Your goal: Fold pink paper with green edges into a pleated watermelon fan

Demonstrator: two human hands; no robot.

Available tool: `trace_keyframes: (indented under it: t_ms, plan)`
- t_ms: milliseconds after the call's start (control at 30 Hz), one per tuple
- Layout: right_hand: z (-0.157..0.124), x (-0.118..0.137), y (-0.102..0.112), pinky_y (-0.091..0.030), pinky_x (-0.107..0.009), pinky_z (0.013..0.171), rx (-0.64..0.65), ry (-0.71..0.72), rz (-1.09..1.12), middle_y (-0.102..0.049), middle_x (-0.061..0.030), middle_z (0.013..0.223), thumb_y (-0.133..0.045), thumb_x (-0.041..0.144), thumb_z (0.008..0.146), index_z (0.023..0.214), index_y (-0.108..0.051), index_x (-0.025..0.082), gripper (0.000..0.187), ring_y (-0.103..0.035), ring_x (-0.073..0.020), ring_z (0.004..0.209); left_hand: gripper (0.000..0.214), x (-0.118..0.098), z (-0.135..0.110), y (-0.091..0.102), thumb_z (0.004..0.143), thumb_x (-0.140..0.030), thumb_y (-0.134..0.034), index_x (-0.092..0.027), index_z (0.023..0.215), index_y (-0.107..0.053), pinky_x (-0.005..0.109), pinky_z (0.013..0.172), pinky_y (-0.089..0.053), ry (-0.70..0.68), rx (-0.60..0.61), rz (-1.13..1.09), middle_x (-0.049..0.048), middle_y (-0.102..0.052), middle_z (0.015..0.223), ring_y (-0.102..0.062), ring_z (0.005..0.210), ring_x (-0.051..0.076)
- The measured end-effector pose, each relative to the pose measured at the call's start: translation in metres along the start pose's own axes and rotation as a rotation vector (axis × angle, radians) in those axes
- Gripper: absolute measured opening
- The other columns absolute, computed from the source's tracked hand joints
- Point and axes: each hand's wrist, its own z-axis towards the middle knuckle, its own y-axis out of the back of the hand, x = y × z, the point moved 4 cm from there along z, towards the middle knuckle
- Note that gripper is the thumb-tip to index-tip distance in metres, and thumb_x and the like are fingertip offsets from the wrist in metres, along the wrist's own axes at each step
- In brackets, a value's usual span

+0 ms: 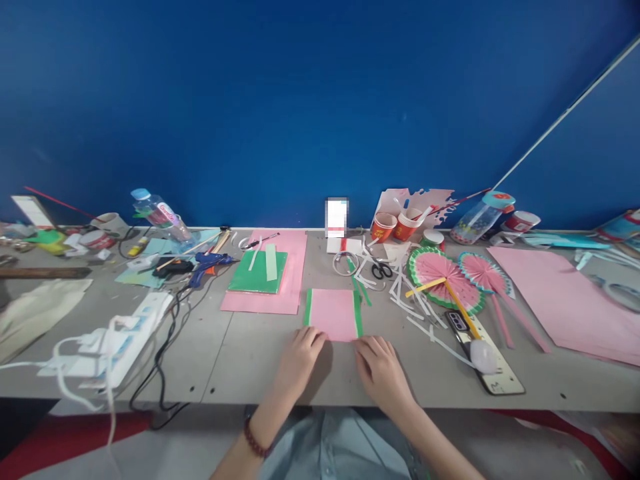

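A pink sheet of paper (333,313) with green and white strips along its left and right sides lies flat in front of me. My left hand (306,341) is at its near left corner, fingers closed on the near edge. At the near right corner, my right hand (374,350) holds the same edge with thumb and fingertips. Both palms are hidden. Left of the sheet, a stack of green paper (245,275) rests on larger pink paper (265,308), with a pale strip (271,262) on top. Black-handled scissors (382,269) lie beyond my right hand.
White paper strips (420,303) and two watermelon-patterned paper fans (440,267) lie to the right, near a phone (500,367). Paper cups (384,228) stand at the back. On the left are a blue glue gun (207,265), a power strip (135,340) and a bottle (163,217).
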Motion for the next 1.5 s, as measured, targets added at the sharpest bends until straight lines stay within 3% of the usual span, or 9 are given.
trace_keyframes:
  t_ms: [200, 400, 500, 633, 733, 867, 1067, 1267, 1500]
  plan:
    - [0.015, -0.008, -0.001, -0.048, -0.031, 0.073, 0.094, -0.011, 0.222, -0.068, -0.0066, 0.087, -0.042, 0.012, 0.087, 0.097, -0.065, 0.019, 0.025, -0.063, -0.0187, 0.08, 0.025, 0.008, 0.009, -0.004, 0.088, -0.003, -0.041, -0.016, 0.098, -0.059, 0.033, 0.078, -0.045, -0.351, -0.017, 0.224, 0.0061, -0.062, 0.088, -0.058, 0.086, 0.018]
    - [0.05, -0.015, 0.009, -0.049, -0.031, 0.078, 0.164, 0.033, 0.399, -0.07, -0.0078, 0.092, -0.043, 0.013, 0.086, 0.101, -0.066, 0.019, 0.028, -0.063, -0.0193, 0.089, 0.028, 0.012, 0.011, 0.008, 0.092, -0.009, -0.036, -0.017, 0.092, -0.063, 0.032, 0.085, -0.044, -0.415, -0.116, 0.146, 0.0067, -0.063, 0.091, -0.058, 0.088, 0.016]
    - [0.076, -0.011, 0.024, -0.047, -0.033, 0.085, 0.203, 0.089, 0.451, -0.069, -0.007, 0.097, -0.043, 0.013, 0.085, 0.101, -0.067, 0.02, 0.029, -0.061, -0.0189, 0.095, 0.029, 0.013, 0.011, 0.021, 0.091, -0.011, -0.038, -0.02, 0.095, -0.065, 0.034, 0.091, -0.042, -0.323, -0.211, 0.103, 0.0086, -0.062, 0.105, -0.056, 0.1, 0.018]
    - [0.108, 0.0, 0.04, -0.044, -0.036, 0.093, 0.31, 0.163, 0.558, -0.066, -0.0067, 0.112, -0.044, 0.019, 0.087, 0.107, -0.065, 0.022, 0.029, -0.058, -0.0189, 0.107, 0.024, 0.014, 0.015, 0.038, 0.089, -0.016, -0.045, -0.021, 0.083, -0.067, 0.034, 0.086, -0.046, -0.108, -0.301, -0.134, 0.0082, -0.057, 0.1, -0.054, 0.097, 0.019]
    - [0.125, 0.007, 0.04, -0.046, -0.034, 0.089, 0.397, 0.152, 0.632, -0.065, -0.0046, 0.114, -0.053, 0.026, 0.084, 0.109, -0.065, 0.024, 0.028, -0.059, -0.0188, 0.104, 0.022, 0.015, 0.022, 0.045, 0.085, -0.012, -0.046, -0.021, 0.082, -0.067, 0.03, 0.082, -0.047, 0.009, -0.207, -0.448, 0.006, -0.055, 0.094, -0.054, 0.093, 0.017]
    - [0.132, 0.008, 0.03, -0.047, -0.026, 0.072, 0.501, 0.073, 0.716, -0.07, -0.0014, 0.082, -0.06, 0.031, 0.079, 0.085, -0.07, 0.02, 0.016, -0.061, -0.0139, 0.075, 0.021, 0.015, 0.029, 0.049, 0.081, -0.01, -0.047, -0.019, 0.078, -0.066, 0.029, 0.081, -0.047, 0.067, -0.084, -0.784, 0.0049, -0.058, 0.088, -0.057, 0.086, 0.016]
    - [0.127, -0.009, 0.024, -0.04, -0.021, 0.049, 0.503, -0.169, 0.876, -0.061, 0.0002, 0.066, -0.062, 0.041, 0.076, 0.08, -0.066, 0.015, 0.026, -0.051, -0.01, 0.056, 0.031, 0.036, 0.025, 0.042, 0.085, -0.038, -0.052, -0.018, 0.106, -0.062, 0.027, 0.073, -0.048, 0.423, 0.007, -1.119, 0.0055, -0.066, 0.089, -0.061, 0.083, 0.016]
    - [0.123, -0.03, 0.022, -0.038, -0.022, 0.051, 0.402, -0.316, 0.936, -0.06, -0.0003, 0.068, -0.065, 0.039, 0.072, 0.079, -0.062, 0.014, 0.026, -0.052, -0.0103, 0.058, 0.03, 0.055, 0.024, 0.041, 0.071, -0.042, -0.068, -0.014, 0.083, -0.069, 0.027, 0.07, -0.046, 0.49, 0.164, -1.082, 0.0069, -0.069, 0.085, -0.06, 0.077, 0.017]
    - [0.118, -0.035, 0.024, -0.044, -0.025, 0.061, 0.339, -0.298, 0.818, -0.066, -0.004, 0.079, -0.061, 0.033, 0.075, 0.089, -0.066, 0.014, 0.023, -0.059, -0.0143, 0.069, 0.02, 0.057, 0.036, 0.042, 0.077, -0.033, -0.063, -0.015, 0.082, -0.071, 0.027, 0.068, -0.046, 0.388, 0.165, -0.856, 0.0062, -0.069, 0.082, -0.062, 0.075, 0.018]
